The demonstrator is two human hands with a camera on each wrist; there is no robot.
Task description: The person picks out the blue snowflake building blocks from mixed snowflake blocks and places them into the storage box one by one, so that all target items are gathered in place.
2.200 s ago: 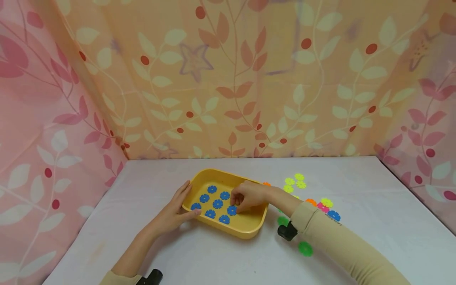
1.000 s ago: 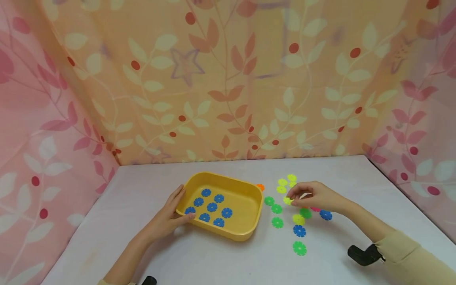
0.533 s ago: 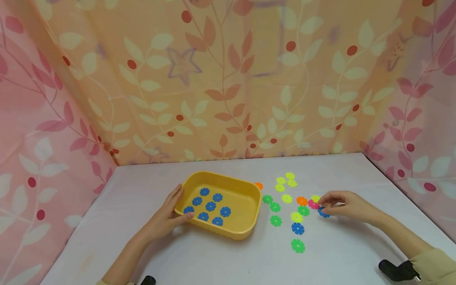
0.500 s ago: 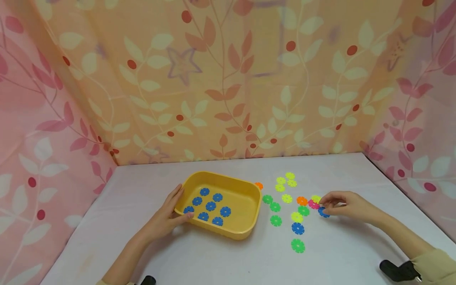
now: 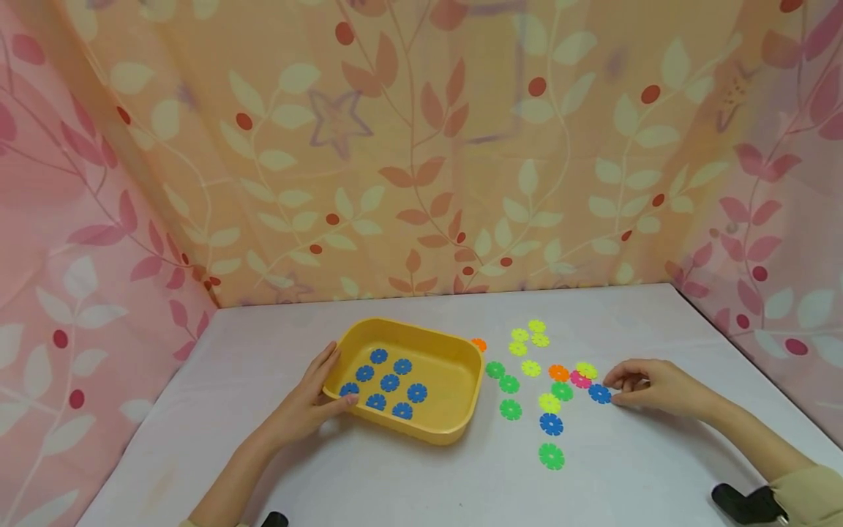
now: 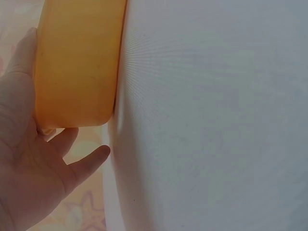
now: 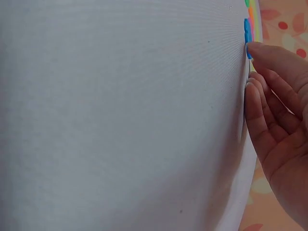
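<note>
A yellow plastic tray (image 5: 454, 424) stands on the table, with several blue flower-shaped discs (image 5: 390, 383) lying in its left part. My left hand (image 5: 315, 402) grips the tray's left end, thumb over the rim and fingers along the outside wall. In the left wrist view the hand (image 6: 33, 159) is against the tray's outer wall (image 6: 79, 72). To the right, my right hand (image 5: 658, 384) has bent fingers at the right edge of a blue flower disc (image 5: 600, 394) on the table. In the right wrist view one fingertip touches that disc (image 7: 248, 36); the other fingers are beside it.
Loose flower discs lie right of the tray: several yellow (image 5: 530, 368) and green (image 5: 510, 409), two orange (image 5: 558, 373), a pink one (image 5: 580, 379) and another blue one (image 5: 551, 424). A patterned curtain (image 5: 421, 146) closes the back and sides of the white table (image 5: 395, 483).
My right hand came out of the tray, moved right over the loose discs, then shifted slightly right to the blue disc's edge. The tray held one more blue disc at first. My left hand stayed.
</note>
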